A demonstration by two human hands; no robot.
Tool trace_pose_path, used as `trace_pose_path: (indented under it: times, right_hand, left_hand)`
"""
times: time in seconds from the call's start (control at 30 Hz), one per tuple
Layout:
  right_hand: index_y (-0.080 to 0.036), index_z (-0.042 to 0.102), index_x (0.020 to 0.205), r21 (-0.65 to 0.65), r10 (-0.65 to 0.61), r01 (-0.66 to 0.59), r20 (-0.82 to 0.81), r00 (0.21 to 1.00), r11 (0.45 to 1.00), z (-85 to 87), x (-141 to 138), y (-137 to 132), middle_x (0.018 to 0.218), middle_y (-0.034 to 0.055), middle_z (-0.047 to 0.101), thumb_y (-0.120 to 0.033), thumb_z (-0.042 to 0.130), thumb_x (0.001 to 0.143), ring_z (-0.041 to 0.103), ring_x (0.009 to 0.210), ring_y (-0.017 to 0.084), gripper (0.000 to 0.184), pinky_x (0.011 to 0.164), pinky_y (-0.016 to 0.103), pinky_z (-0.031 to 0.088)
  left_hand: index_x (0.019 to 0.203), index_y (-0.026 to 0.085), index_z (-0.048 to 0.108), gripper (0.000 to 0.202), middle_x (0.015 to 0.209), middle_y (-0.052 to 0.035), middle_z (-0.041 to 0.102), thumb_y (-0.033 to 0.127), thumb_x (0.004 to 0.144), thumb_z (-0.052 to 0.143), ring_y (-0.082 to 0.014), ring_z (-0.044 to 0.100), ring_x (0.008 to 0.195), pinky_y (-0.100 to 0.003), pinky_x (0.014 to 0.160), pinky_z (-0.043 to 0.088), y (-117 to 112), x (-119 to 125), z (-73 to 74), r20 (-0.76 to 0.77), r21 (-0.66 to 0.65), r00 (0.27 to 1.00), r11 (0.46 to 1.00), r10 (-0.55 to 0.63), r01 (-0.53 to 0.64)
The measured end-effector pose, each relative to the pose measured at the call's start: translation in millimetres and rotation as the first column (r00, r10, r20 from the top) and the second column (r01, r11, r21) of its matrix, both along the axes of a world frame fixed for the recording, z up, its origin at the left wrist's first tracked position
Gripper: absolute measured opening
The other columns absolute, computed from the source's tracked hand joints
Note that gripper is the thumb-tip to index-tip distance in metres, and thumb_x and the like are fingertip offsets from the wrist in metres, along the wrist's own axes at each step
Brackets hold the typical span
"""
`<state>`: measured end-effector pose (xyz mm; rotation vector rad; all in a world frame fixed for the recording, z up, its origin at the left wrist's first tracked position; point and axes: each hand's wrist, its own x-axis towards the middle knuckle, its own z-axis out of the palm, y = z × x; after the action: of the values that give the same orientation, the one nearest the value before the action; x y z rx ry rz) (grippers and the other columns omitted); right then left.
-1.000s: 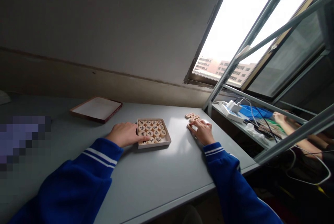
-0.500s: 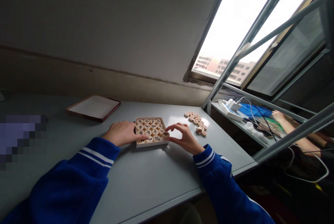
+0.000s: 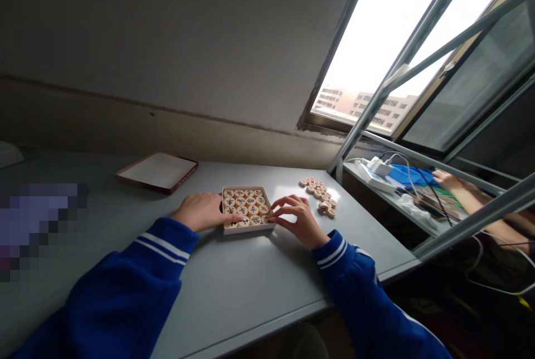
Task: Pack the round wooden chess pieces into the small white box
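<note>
At the box's (image 3: 249,229) right edge, right-hand fingers (image 3: 287,210)

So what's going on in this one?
A person's left hand rests at the left side of a shallow open box, its thumb over the nearest row of xiangqi pieces. The right hand has its fingertips at the piece in the near right corner. More loose pieces lie on the desk to the right; the box lid lies inside-up to the left.

Window (image 3: 368,41) at right, metal bars (image 3: 460,41) before it; white power strip (image 3: 378,179), blue plastic (image 3: 403,174) on side shelf (image 3: 395,198).
</note>
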<state>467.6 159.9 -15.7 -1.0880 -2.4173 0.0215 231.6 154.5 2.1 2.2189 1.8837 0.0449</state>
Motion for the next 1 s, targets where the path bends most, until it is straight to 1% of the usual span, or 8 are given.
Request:
trace_pose_path:
  times: [0.13, 0.3, 0.47, 0.57, 0.67, 0.77, 0.87, 1.0]
  right_hand:
    - [-0.026, 0.064, 0.082, 0.168, -0.243, 0.234, 0.036, 0.969, 0.958, 4.4, 26.0, 5.5, 0.097, 0.0011, 0.061, -0.038, 0.049, 0.082, 0.050, 0.093, 0.019, 0.019, 0.080, 0.037, 0.028]
    - [-0.027, 0.062, 0.093, 0.221, -0.655, 0.625, 0.096, 0.750, 0.748, -5.8, 92.9, 19.0, 0.104, 0.0033, 0.058, -0.042, 0.052, 0.076, 0.050, 0.093, 0.024, 0.024, 0.068, 0.035, 0.032]
    - [-0.025, 0.064, 0.079, 0.070, -0.588, 0.585, 0.041, 0.808, 0.808, -10.7, 115.3, 23.2, 0.085, 0.0022, 0.062, -0.040, 0.049, 0.076, 0.055, 0.079, 0.021, 0.020, 0.064, 0.033, 0.034]
    - [-0.023, 0.063, 0.079, 0.015, -0.482, 0.488, -0.135, 0.866, 0.873, -4.2, 97.1, 23.2, 0.084, 0.0041, 0.063, -0.045, 0.049, 0.076, 0.055, 0.074, 0.020, 0.027, 0.068, 0.035, 0.037]
    - [-0.020, 0.056, 0.097, -0.174, -0.241, 0.195, -0.302, 0.922, 0.965, 4.4, 60.6, 25.2, 0.086, 0.0051, 0.063, -0.047, 0.049, 0.076, 0.055, 0.069, 0.016, 0.035, 0.067, 0.033, 0.042]
    - [-0.020, 0.050, 0.102, -0.308, -0.090, -0.030, -0.367, 0.926, 0.951, 11.4, 9.6, 30.9, 0.085, 0.0037, 0.064, -0.045, 0.051, 0.077, 0.056, 0.070, 0.014, 0.036, 0.062, 0.029, 0.042]
    - [-0.021, 0.057, 0.087, -0.259, 0.007, -0.077, -0.258, 0.966, 0.963, 14.1, -42.0, 40.5, 0.081, 0.0004, 0.064, -0.043, 0.055, 0.076, 0.055, 0.069, 0.012, 0.024, 0.064, 0.026, 0.039]
    - [-0.025, 0.062, 0.080, -0.153, -0.038, 0.024, -0.086, 0.996, 0.988, 8.7, -83.8, 53.9, 0.075, -0.0026, 0.063, -0.039, 0.055, 0.078, 0.054, 0.070, 0.012, 0.017, 0.068, 0.028, 0.034]
  left_hand:
    - [0.090, 0.017, 0.061, 0.071, 0.094, -0.0142, 0.064, 0.075, 0.062, 0.030, -0.0308, 0.057, 0.084, -0.036, 0.066, 0.041, -1.5, -0.7, 3.3, 0.020, 0.002, 1.000, 1.000, 0.001, -0.001]
    - [0.075, 0.019, 0.061, 0.064, 0.087, -0.0118, 0.065, 0.066, 0.074, 0.017, -0.0272, 0.059, 0.081, -0.034, 0.065, 0.041, 1.5, -4.2, 4.2, 0.113, -0.027, 0.992, 0.998, 0.062, -0.060]
    - [0.096, 0.016, 0.054, 0.048, 0.085, -0.0122, 0.064, 0.049, 0.082, 0.020, -0.0269, 0.059, 0.081, -0.033, 0.065, 0.041, 10.7, -9.0, -6.5, 0.131, 0.178, 0.972, 0.961, 0.192, -0.214]
    - [0.106, 0.017, 0.047, 0.039, 0.085, -0.0096, 0.064, 0.042, 0.083, 0.027, -0.0246, 0.060, 0.080, -0.032, 0.064, 0.041, 15.3, -10.3, -12.8, 0.170, 0.254, 0.969, 0.942, 0.179, -0.219]
    - [0.100, 0.021, 0.050, 0.030, 0.088, -0.0054, 0.063, 0.037, 0.083, 0.030, -0.0203, 0.059, 0.081, -0.028, 0.066, 0.041, 17.9, -10.1, -16.2, 0.252, 0.278, 0.965, 0.949, 0.078, -0.149]
    - [0.094, 0.020, 0.053, 0.027, 0.094, -0.0047, 0.062, 0.034, 0.083, 0.032, -0.0184, 0.057, 0.085, -0.027, 0.070, 0.041, 19.8, -9.9, -18.7, 0.314, 0.279, 0.949, 0.951, 0.040, -0.132]
    - [0.095, 0.019, 0.054, 0.031, 0.101, -0.0062, 0.060, 0.032, 0.084, 0.029, -0.0179, 0.055, 0.093, -0.027, 0.079, 0.041, 22.8, -11.4, -22.5, 0.375, 0.268, 0.926, 0.952, 0.038, -0.147]
    - [0.096, 0.017, 0.055, 0.038, 0.104, -0.0081, 0.057, 0.034, 0.087, 0.022, -0.0178, 0.052, 0.099, -0.028, 0.085, 0.039, 26.3, -13.6, -27.6, 0.422, 0.257, 0.906, 0.956, 0.023, -0.144]
